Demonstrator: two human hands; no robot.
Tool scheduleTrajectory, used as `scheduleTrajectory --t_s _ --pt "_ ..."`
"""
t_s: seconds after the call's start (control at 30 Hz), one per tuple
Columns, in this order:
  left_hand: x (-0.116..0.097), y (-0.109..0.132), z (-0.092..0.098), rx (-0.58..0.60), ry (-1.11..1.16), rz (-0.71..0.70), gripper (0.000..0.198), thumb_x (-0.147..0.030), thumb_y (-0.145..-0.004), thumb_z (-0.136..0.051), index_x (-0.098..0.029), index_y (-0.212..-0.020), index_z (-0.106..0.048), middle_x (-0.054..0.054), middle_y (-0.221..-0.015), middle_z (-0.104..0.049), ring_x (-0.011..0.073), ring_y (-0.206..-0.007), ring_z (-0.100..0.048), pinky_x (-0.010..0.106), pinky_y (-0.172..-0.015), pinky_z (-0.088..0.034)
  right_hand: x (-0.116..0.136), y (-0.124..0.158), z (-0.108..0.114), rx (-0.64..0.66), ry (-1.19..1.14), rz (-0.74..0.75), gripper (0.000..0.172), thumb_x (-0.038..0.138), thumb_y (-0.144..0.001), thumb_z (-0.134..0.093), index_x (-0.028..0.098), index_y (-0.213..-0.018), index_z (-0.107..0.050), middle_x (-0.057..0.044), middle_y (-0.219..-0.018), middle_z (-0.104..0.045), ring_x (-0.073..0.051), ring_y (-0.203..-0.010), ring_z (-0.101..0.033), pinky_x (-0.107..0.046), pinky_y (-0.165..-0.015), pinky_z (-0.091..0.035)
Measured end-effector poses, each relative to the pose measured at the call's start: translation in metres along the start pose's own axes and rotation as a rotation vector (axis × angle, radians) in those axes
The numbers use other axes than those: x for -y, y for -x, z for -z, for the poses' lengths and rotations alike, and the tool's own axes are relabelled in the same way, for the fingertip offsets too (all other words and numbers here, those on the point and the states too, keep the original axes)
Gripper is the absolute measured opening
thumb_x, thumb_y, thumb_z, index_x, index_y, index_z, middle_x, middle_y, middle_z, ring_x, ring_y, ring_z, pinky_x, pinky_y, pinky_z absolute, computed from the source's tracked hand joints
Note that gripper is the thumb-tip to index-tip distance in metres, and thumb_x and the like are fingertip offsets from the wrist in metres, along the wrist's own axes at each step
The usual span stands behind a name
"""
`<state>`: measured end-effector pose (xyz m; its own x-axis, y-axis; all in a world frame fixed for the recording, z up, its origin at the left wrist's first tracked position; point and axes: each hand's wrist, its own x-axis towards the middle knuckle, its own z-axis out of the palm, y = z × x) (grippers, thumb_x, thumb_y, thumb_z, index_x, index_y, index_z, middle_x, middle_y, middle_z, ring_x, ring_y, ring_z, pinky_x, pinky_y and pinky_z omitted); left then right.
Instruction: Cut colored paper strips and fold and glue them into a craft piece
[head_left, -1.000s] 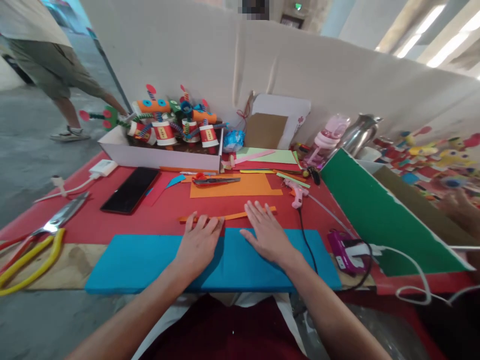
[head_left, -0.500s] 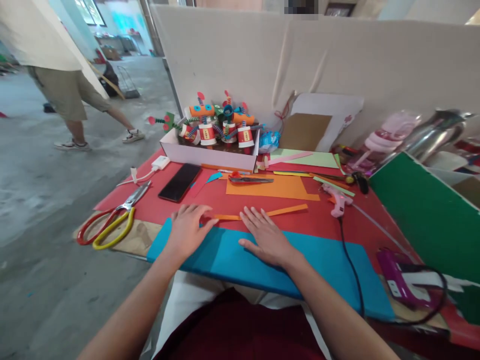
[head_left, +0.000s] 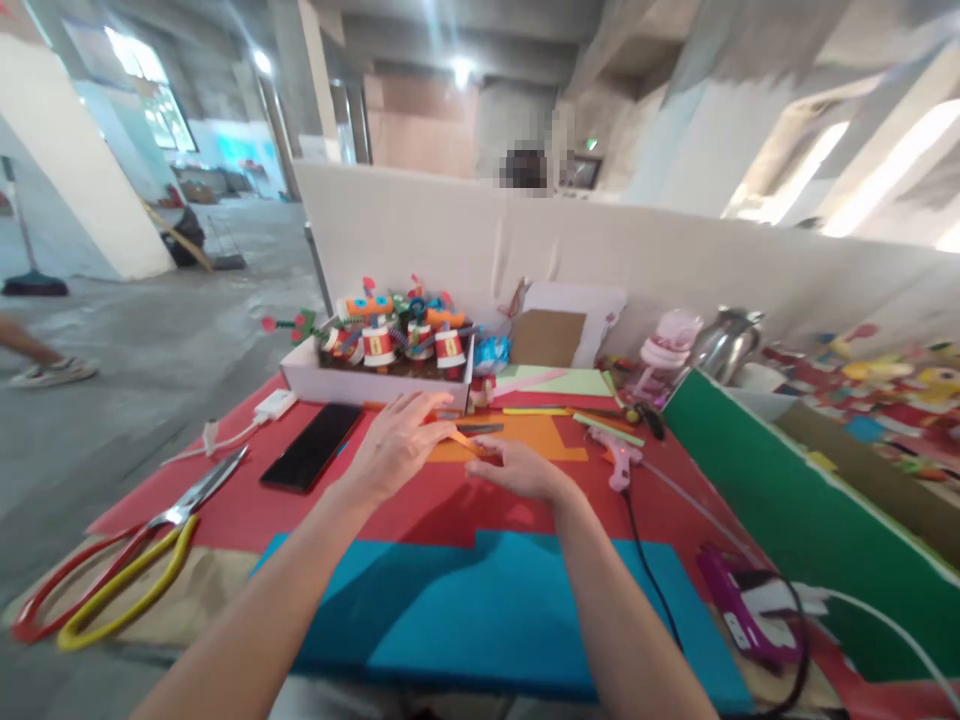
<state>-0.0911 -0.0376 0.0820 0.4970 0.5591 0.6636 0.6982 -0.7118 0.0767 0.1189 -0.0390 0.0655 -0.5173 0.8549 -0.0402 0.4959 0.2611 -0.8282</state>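
Observation:
A narrow orange paper strip (head_left: 466,443) is stretched between my two hands, raised above the red-covered table. My left hand (head_left: 397,445) pinches its left end between thumb and fingers. The other end is in my right hand (head_left: 521,470), whose curled fingers partly hide it. Behind the hands lies a wider orange paper sheet (head_left: 551,440), with small scissors (head_left: 480,428) on it, partly covered by my left hand. Blue sheets (head_left: 480,610) lie along the near edge, below my forearms.
Large scissors (head_left: 180,515) and a black phone (head_left: 311,450) lie at left. A white box (head_left: 360,385) of paper-cup figures stands behind. To the right are a pink glue gun (head_left: 621,458) with its cord, a purple power strip (head_left: 746,605) and a green board (head_left: 795,510).
Both hands have lifted off the table, bringing up the orange strip that lay flat under them. My view has tilted upward, and the walking person has moved out to the left.

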Motion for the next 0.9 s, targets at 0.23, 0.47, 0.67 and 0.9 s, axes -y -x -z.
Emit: scheduleTrajectory --t_s 0.23,0.47,0.67,0.9 --pt "0.015 -0.032 -0.056 -0.186 0.48 0.195 0.03 -0.013 -0.084 -0.047 -0.021 -0.107 -0.065 0.01 -0.116 -0.058 0.0161 -0.093 -0.059 0.035 -0.083 -0.052 -0.02 -0.007 0.01 -0.23 -0.134 0.021 0.019 0.027 -0.089 -0.049 0.017 -0.085 -0.065 -0.001 -0.07 -0.064 -0.014 -0.074 -0.062 -0.027 -0.076 -0.048" --pt "0.007 -0.009 -0.081 0.132 1.072 0.588 0.027 -0.032 -0.073 -0.065 -0.014 -0.093 -0.065 0.007 -0.089 -0.068 0.0182 -0.084 -0.063 0.033 -0.08 -0.052 -0.024 -0.004 0.005 -0.245 -0.172 -0.013 0.024 0.028 -0.091 -0.042 0.017 -0.084 -0.063 0.003 -0.061 -0.052 -0.009 -0.053 -0.048 -0.021 -0.055 -0.041" --pt "-0.001 -0.012 -0.074 0.259 1.199 0.596 0.023 -0.031 -0.071 -0.068 -0.015 -0.088 -0.071 0.006 -0.088 -0.072 0.0195 -0.084 -0.065 0.032 -0.081 -0.05 -0.027 -0.009 -0.005 -0.261 -0.049 0.038 0.026 0.026 -0.092 -0.041 0.018 -0.072 -0.056 0.003 -0.06 -0.049 -0.01 -0.056 -0.047 -0.021 -0.056 -0.039" --pt "0.001 -0.009 -0.084 0.161 1.146 0.617 0.02 -0.032 -0.068 -0.07 -0.014 -0.076 -0.072 0.005 -0.076 -0.071 0.019 -0.077 -0.064 0.031 -0.077 -0.05 -0.031 -0.013 -0.006 -0.267 0.009 0.064 0.026 0.021 -0.091 -0.039 0.017 -0.076 -0.06 0.003 -0.06 -0.047 -0.011 -0.059 -0.047 -0.022 -0.06 -0.038"
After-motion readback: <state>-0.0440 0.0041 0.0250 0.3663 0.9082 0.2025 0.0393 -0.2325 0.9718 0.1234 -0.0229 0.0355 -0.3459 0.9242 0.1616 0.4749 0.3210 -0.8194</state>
